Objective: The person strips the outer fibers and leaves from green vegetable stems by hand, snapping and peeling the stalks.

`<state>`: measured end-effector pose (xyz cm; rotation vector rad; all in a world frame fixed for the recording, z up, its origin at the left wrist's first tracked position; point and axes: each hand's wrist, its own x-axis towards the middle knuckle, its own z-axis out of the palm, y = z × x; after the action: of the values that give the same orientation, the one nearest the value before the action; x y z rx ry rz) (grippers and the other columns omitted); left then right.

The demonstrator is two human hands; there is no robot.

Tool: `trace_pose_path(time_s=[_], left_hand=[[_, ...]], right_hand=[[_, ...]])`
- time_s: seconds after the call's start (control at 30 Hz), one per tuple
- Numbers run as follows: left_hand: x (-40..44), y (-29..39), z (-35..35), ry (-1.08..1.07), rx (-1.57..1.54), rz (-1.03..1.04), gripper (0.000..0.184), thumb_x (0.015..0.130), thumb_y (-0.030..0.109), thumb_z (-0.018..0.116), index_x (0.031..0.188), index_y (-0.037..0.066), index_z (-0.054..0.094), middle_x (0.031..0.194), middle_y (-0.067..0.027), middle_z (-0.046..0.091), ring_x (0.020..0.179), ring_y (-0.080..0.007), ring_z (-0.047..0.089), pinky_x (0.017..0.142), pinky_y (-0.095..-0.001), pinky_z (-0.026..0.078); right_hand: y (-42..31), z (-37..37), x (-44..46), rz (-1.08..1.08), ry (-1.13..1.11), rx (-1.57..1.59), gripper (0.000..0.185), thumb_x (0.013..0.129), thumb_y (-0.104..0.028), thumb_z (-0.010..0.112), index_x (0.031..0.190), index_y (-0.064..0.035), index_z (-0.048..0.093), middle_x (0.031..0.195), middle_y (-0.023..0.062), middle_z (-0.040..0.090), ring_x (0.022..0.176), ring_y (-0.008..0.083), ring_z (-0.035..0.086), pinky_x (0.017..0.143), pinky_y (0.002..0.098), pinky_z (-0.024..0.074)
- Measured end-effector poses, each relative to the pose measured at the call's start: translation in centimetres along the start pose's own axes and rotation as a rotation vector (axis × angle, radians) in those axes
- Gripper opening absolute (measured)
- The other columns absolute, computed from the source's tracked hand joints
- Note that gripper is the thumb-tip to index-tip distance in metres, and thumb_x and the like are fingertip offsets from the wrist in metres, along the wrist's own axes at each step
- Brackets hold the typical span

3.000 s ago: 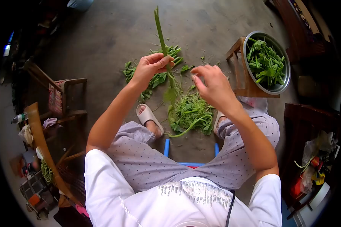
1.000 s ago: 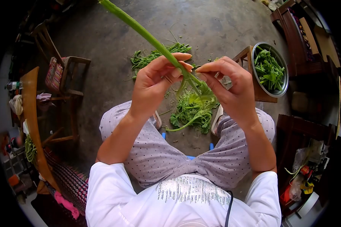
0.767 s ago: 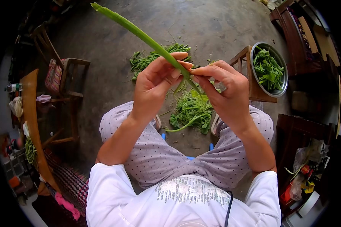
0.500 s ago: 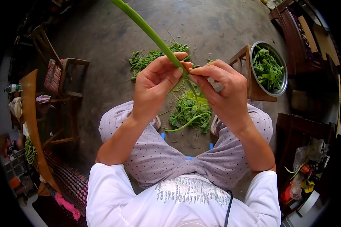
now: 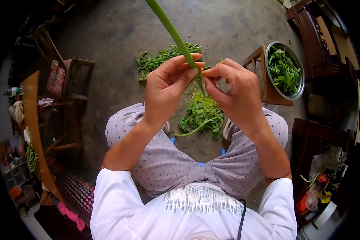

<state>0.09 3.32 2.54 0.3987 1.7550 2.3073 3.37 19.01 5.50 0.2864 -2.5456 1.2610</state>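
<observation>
A long green stem (image 5: 170,28) slants up and left out of my left hand (image 5: 166,86), whose thumb and fingers close on it. My right hand (image 5: 236,90) pinches at the same stem's lower part, its fingertips almost touching the left ones. Below the hands, a pile of tangled tendrils and leaves (image 5: 202,118) lies on the floor between my feet. Beyond them is another heap of green stems (image 5: 158,60). Cut greens (image 5: 284,72) fill a metal basin (image 5: 302,86) at the right.
The basin rests on a wooden stool (image 5: 268,94). To the left are a wooden chair (image 5: 68,80) with a patterned cushion and a wooden table edge (image 5: 32,116). Dark furniture (image 5: 320,52) stands at the right, with plastic bags (image 5: 318,164) lower down.
Since the earliest frame, my right hand has come in to the stem, and both hands have come nearer. Lately the stem has swung from a flatter slant to a steeper one.
</observation>
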Motion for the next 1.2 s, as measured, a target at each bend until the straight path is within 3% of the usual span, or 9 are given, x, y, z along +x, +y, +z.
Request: trace_pose_path(time_s=[0.73,0.83,0.9,0.93,1.0,1.03,1.1,1.17,1.2], left_hand=[[-0.2,0.2,0.5,-0.003,0.093,-0.006,0.024,0.089,0.002,0.053,0.113,-0.002,0.055,0.099,-0.0093,0.064,0.093,-0.0132,0.06,0.082,-0.0262,0.048],[-0.1,0.2,0.6,0.007,0.099,-0.019,0.024,0.09,0.002,0.053,0.113,-0.002,0.055,0.098,-0.0086,0.064,0.092,-0.013,0.06,0.082,-0.0259,0.048],[-0.1,0.4,0.4,0.014,0.134,-0.025,0.025,0.09,0.002,0.052,0.114,-0.002,0.054,0.097,-0.0077,0.064,0.091,-0.0125,0.06,0.082,-0.0261,0.048],[-0.1,0.4,0.3,0.014,0.133,-0.023,0.025,0.09,0.002,0.052,0.114,-0.002,0.054,0.097,-0.0077,0.064,0.091,-0.0125,0.06,0.082,-0.0261,0.048],[0.1,0.2,0.0,0.028,0.104,-0.036,0.025,0.091,0.002,0.051,0.115,-0.001,0.054,0.098,-0.0069,0.063,0.09,-0.012,0.059,0.082,-0.0256,0.048],[0.3,0.4,-0.3,0.029,0.103,-0.033,0.025,0.091,0.002,0.051,0.115,-0.001,0.054,0.098,-0.0069,0.063,0.09,-0.012,0.059,0.082,-0.0256,0.048],[0.4,0.7,-0.9,-0.021,0.098,-0.143,0.027,0.091,0.004,0.051,0.117,-0.001,0.053,0.098,-0.0067,0.063,0.091,-0.0118,0.06,0.082,-0.0245,0.047],[0.3,0.7,-1.2,-0.056,0.038,-0.183,0.027,0.091,0.006,0.052,0.117,0.001,0.053,0.099,-0.0067,0.062,0.092,-0.0121,0.059,0.083,-0.0246,0.047],[0.2,0.7,-1.4,-0.093,-0.021,-0.227,0.028,0.091,0.008,0.052,0.118,0.002,0.053,0.099,-0.0068,0.062,0.093,-0.0124,0.059,0.084,-0.0247,0.046]], right_hand=[[0.2,1.3,-0.3,0.058,0.09,-0.077,0.01,0.072,-0.006,0.063,0.079,-0.0016,0.057,0.073,0.0108,0.059,0.066,0.0269,0.061,0.06,0.0363,0.049],[0.4,1.3,-0.2,0.071,0.095,-0.082,0.011,0.072,-0.007,0.063,0.081,-0.0014,0.058,0.075,0.0113,0.06,0.065,0.0236,0.061,0.059,0.0349,0.0489],[0.9,0.9,0.0,0.183,-0.012,0.225,0.011,0.074,-0.008,0.064,0.082,-0.0018,0.059,0.079,0.009,0.063,0.065,0.0176,0.06,0.058,0.0296,0.0474],[1.3,0.5,0.3,0.181,-0.012,0.224,0.011,0.074,-0.008,0.064,0.082,-0.0018,0.059,0.079,0.009,0.063,0.065,0.0176,0.06,0.058,0.0296,0.0474],[2.1,-0.4,0.8,0.468,-0.205,0.65,0.012,0.079,-0.011,0.062,0.086,-0.0021,0.06,0.085,0.0072,0.064,0.069,0.0132,0.06,0.058,0.024,0.0452],[2.4,-0.9,1.0,0.465,-0.205,0.648,0.012,0.079,-0.011,0.062,0.086,-0.0021,0.06,0.085,0.0072,0.064,0.069,0.0132,0.06,0.058,0.024,0.0452],[2.8,-1.6,1.2,0.52,-0.184,0.984,0.012,0.086,-0.013,0.055,0.091,-0.0028,0.056,0.084,0.0031,0.063,0.07,0.0087,0.058,0.061,0.0186,0.0432],[2.6,-2.4,1.4,0.59,-0.171,1.112,0.014,0.088,-0.015,0.053,0.095,-0.0026,0.054,0.085,0.0052,0.062,0.068,0.0082,0.057,0.058,0.0169,0.0425],[3.0,-3.0,1.4,0.612,-0.277,1.195,0.014,0.088,-0.015,0.052,0.094,-0.0027,0.054,0.083,0.005,0.061,0.065,0.0074,0.055,0.055,0.0163,0.0404]])
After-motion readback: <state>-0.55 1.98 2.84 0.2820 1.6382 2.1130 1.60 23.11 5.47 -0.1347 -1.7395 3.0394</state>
